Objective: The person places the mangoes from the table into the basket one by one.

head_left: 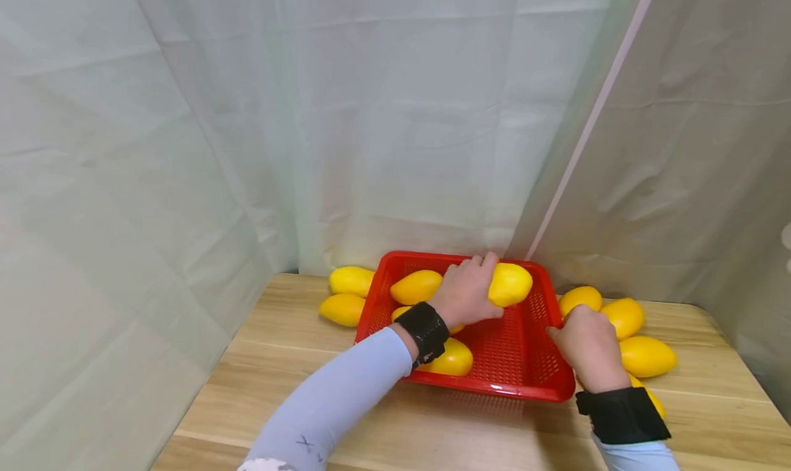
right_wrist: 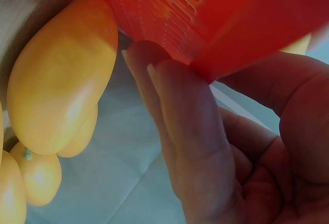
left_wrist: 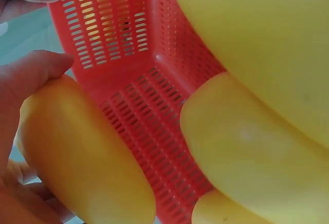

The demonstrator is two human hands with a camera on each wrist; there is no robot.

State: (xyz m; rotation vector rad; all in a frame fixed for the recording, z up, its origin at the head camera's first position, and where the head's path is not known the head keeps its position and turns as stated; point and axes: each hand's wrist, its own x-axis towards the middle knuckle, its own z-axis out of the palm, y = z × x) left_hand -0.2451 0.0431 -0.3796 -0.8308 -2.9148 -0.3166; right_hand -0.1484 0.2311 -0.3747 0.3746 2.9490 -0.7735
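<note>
My left hand (head_left: 468,291) grips a yellow mango (head_left: 510,284) above the far right part of a red plastic basket (head_left: 494,387). In the left wrist view, the fingers and thumb curl round that mango (left_wrist: 85,149), with the basket's slotted floor behind it. Several mangoes (head_left: 417,288) lie in the basket's left half, partly hidden by my left arm. My right hand (head_left: 590,347) holds the basket's right rim. In the right wrist view, its fingers (right_wrist: 193,116) lie along the outside of the basket wall (right_wrist: 169,23), with the thumb on the other side.
Two mangoes (head_left: 343,309) rest on the wooden table (head_left: 266,368) left of the basket. Several more mangoes (head_left: 647,356) lie to its right, close to my right hand. Pale sheeting (head_left: 402,148) hangs behind the table and along its sides.
</note>
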